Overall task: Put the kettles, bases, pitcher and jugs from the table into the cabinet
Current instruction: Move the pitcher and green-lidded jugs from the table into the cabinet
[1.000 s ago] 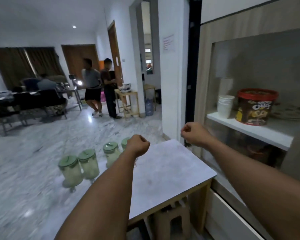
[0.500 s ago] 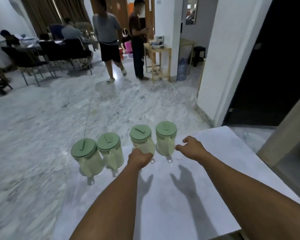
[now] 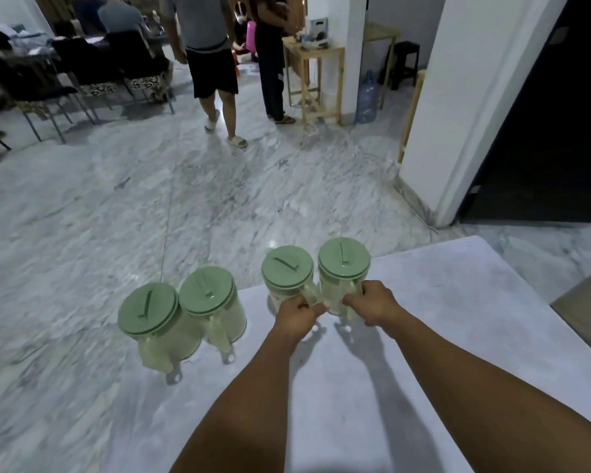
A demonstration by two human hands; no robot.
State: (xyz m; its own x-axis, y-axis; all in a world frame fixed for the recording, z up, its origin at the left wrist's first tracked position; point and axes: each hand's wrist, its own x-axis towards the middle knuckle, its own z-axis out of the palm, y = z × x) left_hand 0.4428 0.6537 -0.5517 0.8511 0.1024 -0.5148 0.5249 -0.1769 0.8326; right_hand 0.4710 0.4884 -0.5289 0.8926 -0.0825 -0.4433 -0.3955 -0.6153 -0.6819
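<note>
Moved since half a second ago: both hands advanced onto jug handles. Left hand (image 3: 296, 315) closed on third jug (image 3: 287, 278); right hand (image 3: 372, 303) closed on fourth jug (image 3: 343, 268). Two more jugs (image 3: 202, 302) stand left of the hands. Jugs: four, all on table (image 3: 458, 336). None stowed; kettles, bases, pitcher, cabinet unseen.
</note>
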